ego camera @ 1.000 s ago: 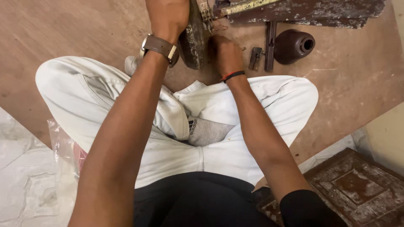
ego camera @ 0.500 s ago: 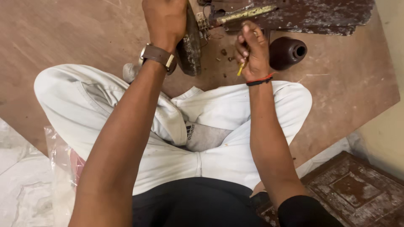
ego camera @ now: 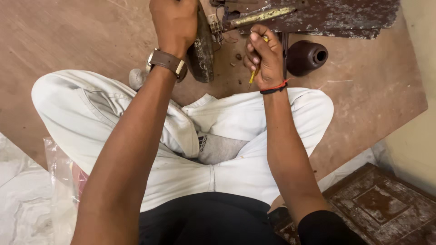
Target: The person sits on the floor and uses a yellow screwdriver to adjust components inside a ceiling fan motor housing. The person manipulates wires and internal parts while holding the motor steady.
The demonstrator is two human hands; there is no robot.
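I sit cross-legged on a brown board floor (ego camera: 81, 41) in white trousers. My left hand (ego camera: 175, 22), with a brown wristwatch, grips the top of a dark, dirty metal part (ego camera: 202, 50) standing on edge. My right hand (ego camera: 263, 56), with a red and black wristband, is closed around a thin yellow tool (ego camera: 252, 76) whose tip points down. It hovers just below a rusty, paint-flecked metal piece (ego camera: 313, 16) lying across the top of the view, with a yellowish bar (ego camera: 261, 17) on it.
A dark round pot-like part (ego camera: 306, 56) lies on its side right of my right hand. Small bits of debris (ego camera: 237, 56) dot the floor between my hands. A clear plastic bag (ego camera: 59, 181) lies at lower left, a worn patterned tile (ego camera: 381, 204) at lower right.
My right hand lifted off the floor beside the dark part and now holds the yellow tool up near the rusty piece. The left hand keeps its grip.
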